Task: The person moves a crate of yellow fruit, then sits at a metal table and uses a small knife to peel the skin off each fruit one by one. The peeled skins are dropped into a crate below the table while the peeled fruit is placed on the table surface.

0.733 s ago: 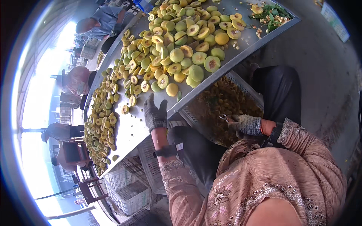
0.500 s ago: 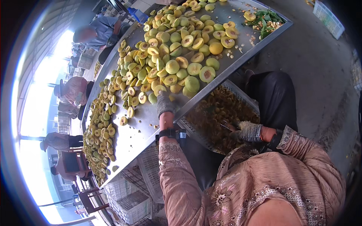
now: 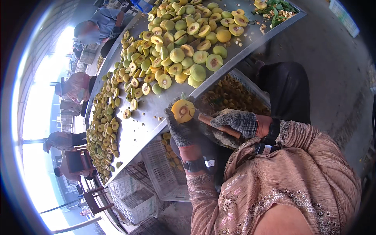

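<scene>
My left hand (image 3: 178, 127), in a grey knitted glove, is closed around a yellow stone-fruit half (image 3: 183, 111). Its cut face, with a brown centre, is turned up. My right hand (image 3: 237, 122), gloved alike, grips a wooden-handled tool (image 3: 219, 125) that points at the fruit; its thin working end is hard to make out against the fruit's edge. Both hands are just off the near edge of the metal table (image 3: 150, 131). A large heap of green and yellow fruit halves (image 3: 176, 55) covers much of the tabletop.
Below the table edge, beside my knee, a crate (image 3: 254, 86) holds brownish fruit pieces. White plastic crates (image 3: 135, 209) stand under the table at left. Green leaves and kernels (image 3: 276, 13) lie at the far right corner. Several people (image 3: 76, 88) sit or stand along the far left side.
My left hand has come back from the heap toward me, now with a fruit half in it. My right hand has risen from over the crate to meet it with the tool.
</scene>
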A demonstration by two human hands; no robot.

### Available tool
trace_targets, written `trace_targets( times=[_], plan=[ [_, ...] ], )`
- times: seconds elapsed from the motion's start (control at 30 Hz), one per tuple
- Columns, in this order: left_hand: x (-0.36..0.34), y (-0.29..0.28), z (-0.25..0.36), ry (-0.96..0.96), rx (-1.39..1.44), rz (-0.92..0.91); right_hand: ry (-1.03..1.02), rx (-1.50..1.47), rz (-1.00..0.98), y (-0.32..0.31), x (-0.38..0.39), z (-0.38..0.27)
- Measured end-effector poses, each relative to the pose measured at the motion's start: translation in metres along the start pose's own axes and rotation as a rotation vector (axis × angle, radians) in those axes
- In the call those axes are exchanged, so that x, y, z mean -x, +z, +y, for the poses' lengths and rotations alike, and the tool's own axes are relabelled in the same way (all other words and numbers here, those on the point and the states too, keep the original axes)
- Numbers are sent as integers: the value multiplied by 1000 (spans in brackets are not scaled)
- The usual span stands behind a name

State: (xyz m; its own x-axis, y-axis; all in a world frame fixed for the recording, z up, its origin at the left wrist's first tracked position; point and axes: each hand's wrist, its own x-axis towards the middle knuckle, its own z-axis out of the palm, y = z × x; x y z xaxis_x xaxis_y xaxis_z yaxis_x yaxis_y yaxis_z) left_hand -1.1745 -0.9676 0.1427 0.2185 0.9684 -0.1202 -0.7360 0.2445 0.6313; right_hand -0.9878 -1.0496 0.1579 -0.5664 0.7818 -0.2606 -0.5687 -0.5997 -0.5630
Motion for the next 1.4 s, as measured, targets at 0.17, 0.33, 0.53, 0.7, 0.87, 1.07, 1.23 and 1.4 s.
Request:
trace_targets(
  times=[0.17,0.33,0.53,0.7,0.87,1.07,1.23,1.4],
  plan=[
    [11,8,-8,184,-263,140,-324,771,76,4,-4,11],
    [24,8,-16,227,-350,127,64,102,87,15,8,4],
    [30,14,-21,560,-1002,158,208,-122,-71,19,10,1],
    [47,35,-25,323,-454,182,191,-207,-98,25,21,5],
    [48,34,-25,285,-427,255,186,-322,-220,28,19,8],
    [49,40,-19,266,-766,303,218,-352,-279,23,21,18],
    [58,54,-14,253,-799,270,281,-364,-418,16,17,18],
    [53,47,-12,505,-1053,194,-187,553,-98,19,18,11]
  ],
)
